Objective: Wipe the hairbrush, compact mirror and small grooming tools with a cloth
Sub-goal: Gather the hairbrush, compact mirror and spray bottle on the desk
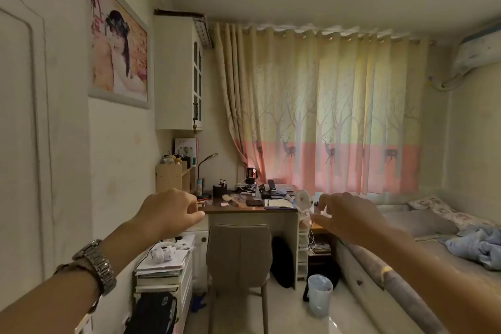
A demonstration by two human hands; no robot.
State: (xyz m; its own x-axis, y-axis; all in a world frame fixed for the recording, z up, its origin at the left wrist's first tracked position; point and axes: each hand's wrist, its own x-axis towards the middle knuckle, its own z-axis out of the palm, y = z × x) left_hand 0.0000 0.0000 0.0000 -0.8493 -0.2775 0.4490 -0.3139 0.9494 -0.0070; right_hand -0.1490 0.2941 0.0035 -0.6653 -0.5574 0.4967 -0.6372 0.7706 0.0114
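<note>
Both hands are raised out in front and hold nothing: the left hand [173,210], with a metal watch [99,266] on its wrist, has its fingers loosely curled over an empty palm, and the right hand [344,215] has its fingers spread and relaxed. They hang in the air well apart from the counter [244,209], which stands at twelve o'clock across the room behind a grey chair [238,255]. On it the hairbrush [231,199] lies toward eleven o'clock, with a dark flat thing [254,202] just beside it at its three o'clock that may be the compact mirror, though it is too small to tell. No cloth is plainly in view, and the small grooming tools cannot be picked out among the clutter. By my reading the wiping has not begun, and the first risk is simply starting without a cloth. The chair blocks the near edge, so leaning over it could bump the small white fan [303,199] at one o'clock or drag the white cables by the notebook [279,203]. Reaching among crowded things could also knock the dark cup [219,190] at the back or sweep small items off the edge
</note>
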